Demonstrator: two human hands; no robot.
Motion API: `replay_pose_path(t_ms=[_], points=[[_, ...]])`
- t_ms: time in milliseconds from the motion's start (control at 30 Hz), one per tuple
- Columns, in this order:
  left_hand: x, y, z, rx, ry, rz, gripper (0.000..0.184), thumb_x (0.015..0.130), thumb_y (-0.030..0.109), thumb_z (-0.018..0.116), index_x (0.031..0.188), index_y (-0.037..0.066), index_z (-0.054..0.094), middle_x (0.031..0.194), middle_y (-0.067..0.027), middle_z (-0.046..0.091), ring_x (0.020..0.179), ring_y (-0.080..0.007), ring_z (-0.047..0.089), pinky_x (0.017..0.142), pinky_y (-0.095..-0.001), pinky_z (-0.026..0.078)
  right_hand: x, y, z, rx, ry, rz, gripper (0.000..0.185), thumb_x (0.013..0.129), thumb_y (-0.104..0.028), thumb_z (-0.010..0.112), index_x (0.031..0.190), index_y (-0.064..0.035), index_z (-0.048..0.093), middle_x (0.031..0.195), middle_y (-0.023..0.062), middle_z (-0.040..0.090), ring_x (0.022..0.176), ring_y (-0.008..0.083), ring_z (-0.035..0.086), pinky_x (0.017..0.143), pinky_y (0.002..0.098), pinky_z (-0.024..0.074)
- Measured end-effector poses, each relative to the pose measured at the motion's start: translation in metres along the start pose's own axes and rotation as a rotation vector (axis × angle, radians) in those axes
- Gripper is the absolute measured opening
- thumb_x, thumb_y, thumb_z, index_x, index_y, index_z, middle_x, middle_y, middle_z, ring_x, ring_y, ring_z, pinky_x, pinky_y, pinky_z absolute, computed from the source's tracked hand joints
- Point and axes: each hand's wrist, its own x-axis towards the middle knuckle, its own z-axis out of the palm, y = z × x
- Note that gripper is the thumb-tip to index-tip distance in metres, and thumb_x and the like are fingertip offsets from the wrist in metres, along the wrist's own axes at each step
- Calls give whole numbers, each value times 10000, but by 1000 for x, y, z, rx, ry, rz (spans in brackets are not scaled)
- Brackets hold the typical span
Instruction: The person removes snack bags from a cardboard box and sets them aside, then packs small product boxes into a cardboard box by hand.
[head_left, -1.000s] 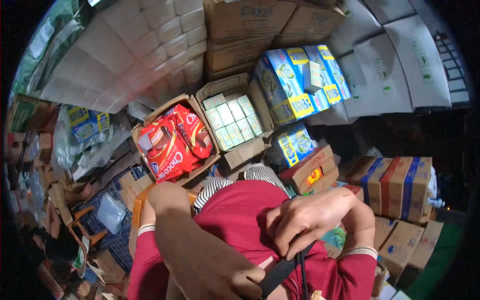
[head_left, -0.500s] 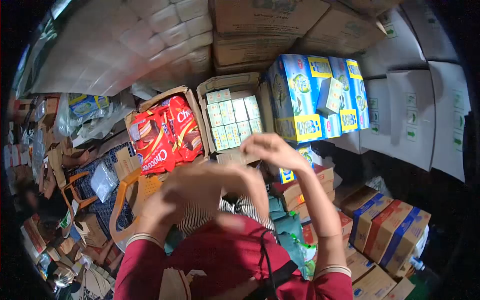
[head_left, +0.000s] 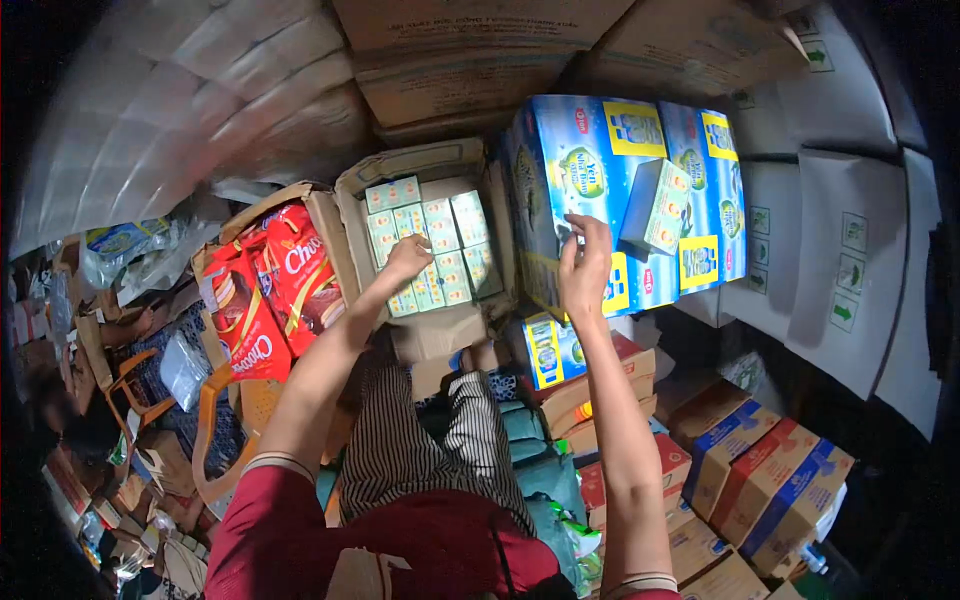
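My left hand reaches into an open cardboard carton packed with small pale green printed boxes. Its fingers bend down onto the boxes, and their tips are partly hidden, so whether it grips one I cannot tell. My right hand is raised at the near side of a large blue and yellow carton. Its fingers are slightly curled and apart, with nothing visible between them. A loose pale green pack lies on the blue carton, just right of that hand.
Left of the small boxes stands a carton of red choco snack bags. An orange plastic chair is at lower left. Taped brown cartons sit at lower right, white cartons behind them. Stacked brown cartons form the back.
My hands have moved apart from in front of my body. The left went forward onto the small boxes; the right moved up and right toward the blue carton. The camera view has shifted.
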Motion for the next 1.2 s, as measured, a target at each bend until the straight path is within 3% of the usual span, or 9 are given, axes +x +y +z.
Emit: replay_pose_path(t_ms=[333, 400, 467, 600, 667, 733, 967, 1033, 1200], points=[[16, -4, 45, -85, -32, 226, 277, 687, 119, 542, 930, -12, 571, 831, -177, 605, 763, -271, 594, 688, -324, 478, -11, 31, -9, -2, -53, 3, 229, 703, 59, 443, 912, 27, 529, 938, 176, 506, 905, 323, 475, 811, 379, 380], [-4, 15, 33, -130, 52, 341, 247, 698, 102, 540, 921, 2, 574, 835, -156, 605, 757, -261, 595, 689, -325, 479, -19, 30, -3, 84, -71, 31, 232, 705, 65, 438, 913, 20, 533, 908, 173, 511, 881, 324, 479, 804, 367, 385], [-43, 54, 4, -336, 54, 162, 246, 760, 96, 565, 985, -1, 541, 871, -83, 602, 756, -141, 574, 692, -264, 465, -24, 16, -3, 61, -139, 80, 231, 710, 62, 437, 911, 9, 536, 909, 170, 514, 875, 321, 484, 802, 364, 387], [-84, 35, -42, -349, 476, 241, 351, 685, 124, 622, 1003, 4, 536, 1004, -169, 547, 953, -245, 528, 822, -324, 419, -45, -11, 11, 77, -261, 0, 213, 722, 41, 449, 909, -1, 541, 881, 167, 515, 860, 326, 490, 785, 383, 392], [-90, -31, -73, 259, 846, 204, 497, 661, 222, 668, 1073, 11, 487, 1022, -200, 529, 996, -314, 492, 871, -386, 381, -61, -27, 23, 110, -327, 9, 201, 722, 38, 453, 900, 2, 540, 866, 170, 514, 854, 331, 493, 780, 388, 393], [-117, -27, -113, 374, 1089, -72, 631, 628, 297, 697, 1127, 13, 437, 1047, -233, 512, 1037, -377, 445, 916, -432, 332, -78, -48, 35, 180, -413, 39, 193, 725, 38, 453, 892, -3, 540, 871, 174, 513, 852, 336, 499, 773, 387, 396], [-101, -131, -119, 221, 626, -471, 602, 655, 302, 687, 1121, 22, 426, 1016, -241, 538, 944, -380, 528, 812, -446, 430, -132, -107, 72, 184, -661, 7, 183, 770, -12, 490, 943, -20, 551, 905, 192, 550, 817, 323, 567, 612, 343, 512], [-104, -115, -127, 249, 553, -493, 582, 666, 304, 676, 1115, 27, 429, 959, -240, 563, 891, -379, 556, 772, -446, 454, -135, -132, 75, 178, -804, 232, 196, 778, -26, 488, 960, -9, 555, 922, 199, 563, 821, 313, 580, 661, 344, 513], [-124, -155, -130, 185, 740, 0, 456, 671, 238, 656, 1049, 23, 520, 953, -178, 593, 871, -323, 573, 791, -383, 444, -153, -152, 93, 181, -719, 154, 205, 773, -84, 473, 950, -7, 545, 838, 218, 588, 743, 350, 582, 664, 384, 457]])
